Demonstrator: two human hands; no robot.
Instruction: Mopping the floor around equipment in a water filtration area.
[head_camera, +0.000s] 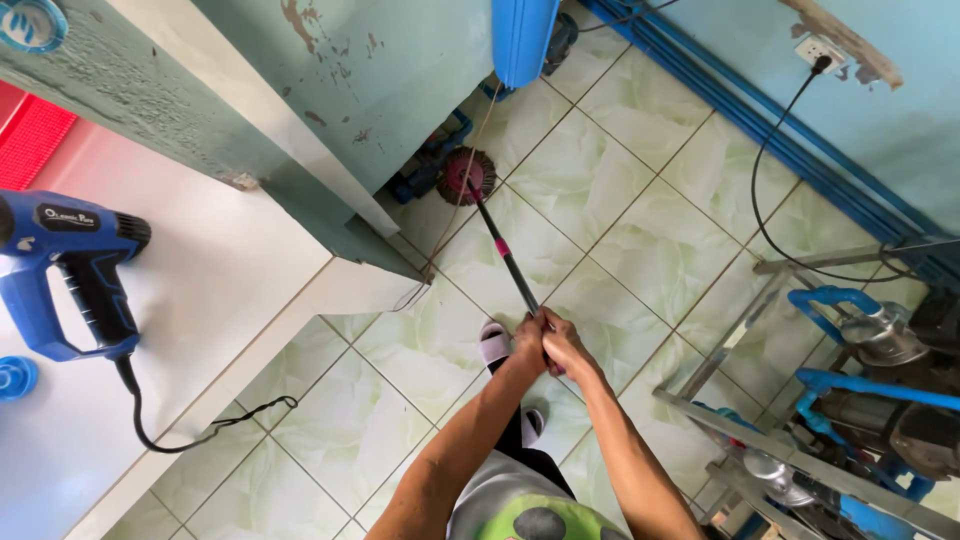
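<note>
Black broom handle (505, 262) in both hands' grip (547, 342)

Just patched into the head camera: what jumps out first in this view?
Both hands, clasped together at centre frame, grip a long dark broom handle that runs up to a pink-and-brown broom head on the pale green floor tiles by the wall base. At far left, a blue heat gun lies on a white tabletop.

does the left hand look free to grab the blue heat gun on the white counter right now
Probably not as things stand. The left hand is clasped with the right hand around the mop handle, so it is occupied. The blue heat gun lies far off to the left on the white counter; nothing blocks the way.
</note>
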